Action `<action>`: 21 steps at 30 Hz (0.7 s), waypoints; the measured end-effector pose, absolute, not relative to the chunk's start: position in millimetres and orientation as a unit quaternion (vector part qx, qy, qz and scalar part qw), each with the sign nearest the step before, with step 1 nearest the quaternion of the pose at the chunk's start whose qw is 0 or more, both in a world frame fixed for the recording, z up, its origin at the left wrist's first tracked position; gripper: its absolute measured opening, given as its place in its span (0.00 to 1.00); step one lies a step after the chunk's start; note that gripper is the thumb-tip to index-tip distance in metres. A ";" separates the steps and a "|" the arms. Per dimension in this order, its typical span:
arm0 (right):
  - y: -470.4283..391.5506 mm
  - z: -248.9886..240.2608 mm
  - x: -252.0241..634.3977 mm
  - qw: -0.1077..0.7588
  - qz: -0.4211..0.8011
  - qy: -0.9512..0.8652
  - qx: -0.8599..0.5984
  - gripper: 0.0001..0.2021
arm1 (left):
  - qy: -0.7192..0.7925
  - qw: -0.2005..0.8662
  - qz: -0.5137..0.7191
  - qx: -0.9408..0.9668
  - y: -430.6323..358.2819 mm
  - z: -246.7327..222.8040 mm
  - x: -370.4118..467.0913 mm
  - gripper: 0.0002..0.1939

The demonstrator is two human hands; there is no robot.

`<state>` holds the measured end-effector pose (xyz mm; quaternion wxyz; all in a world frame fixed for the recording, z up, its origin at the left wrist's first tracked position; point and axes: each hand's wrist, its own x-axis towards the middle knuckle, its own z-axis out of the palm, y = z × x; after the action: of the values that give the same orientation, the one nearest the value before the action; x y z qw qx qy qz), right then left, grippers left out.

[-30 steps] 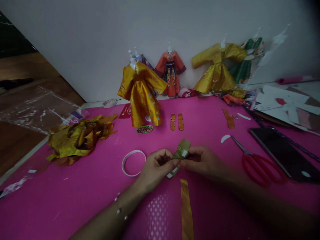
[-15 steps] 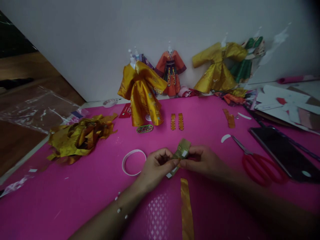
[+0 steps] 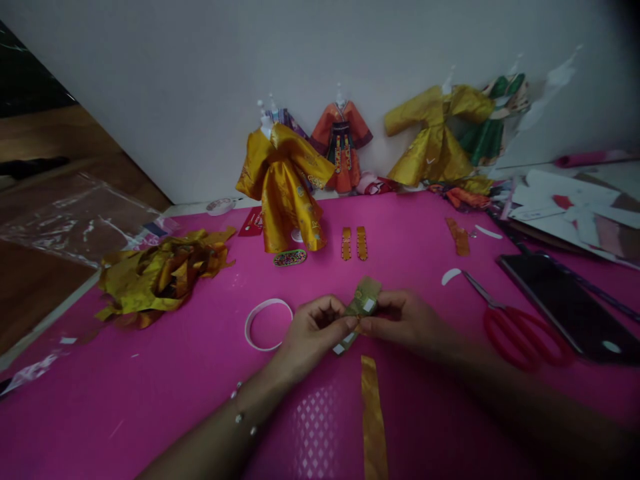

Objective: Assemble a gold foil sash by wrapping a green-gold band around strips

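Observation:
Between my hands is a small folded strip of olive-gold fabric (image 3: 367,293) with whitish patches on it. My left hand (image 3: 320,327) pinches it from the left, thumb against curled fingers. From the other side, my right hand (image 3: 403,320) grips it, and the two thumb tips nearly meet at its middle. The fingers cover part of the strip. Just below lies a long golden fabric ribbon (image 3: 373,413), flat on the pink mat (image 3: 200,400). A roll of white tape (image 3: 269,302) rests beside my left hand.
Red-handled scissors (image 3: 523,330) and a black phone (image 3: 570,303) lie at right. Gold fabric scraps (image 3: 160,277) are heaped at left. A doll form in a golden robe (image 3: 287,180) stands behind two short trimmed strips (image 3: 362,243). More dressed forms line the wall.
Almost nothing differs. Both hands keep the same pinch on the fabric strip, and the view has shifted very slightly.

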<state>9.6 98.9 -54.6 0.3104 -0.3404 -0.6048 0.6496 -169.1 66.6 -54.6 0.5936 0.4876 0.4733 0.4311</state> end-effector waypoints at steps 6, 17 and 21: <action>100.8 -55.3 11.9 0.316 0.677 -0.572 -0.339 0.08 | 0.449 0.621 0.444 0.463 65.4 -58.3 -172.6 0.13; 104.5 -54.0 11.3 0.303 0.690 -0.563 -0.338 0.09 | 0.459 0.604 0.435 0.484 65.6 -53.3 -168.7 0.09; 105.0 -55.9 11.3 0.308 0.693 -0.557 -0.339 0.09 | 0.459 0.603 0.431 0.491 66.5 -52.5 -168.0 0.09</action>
<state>11.3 105.0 -55.9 0.3079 -0.3394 -0.5569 0.6928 -168.0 66.5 -52.5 0.6026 0.4908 0.4586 0.4308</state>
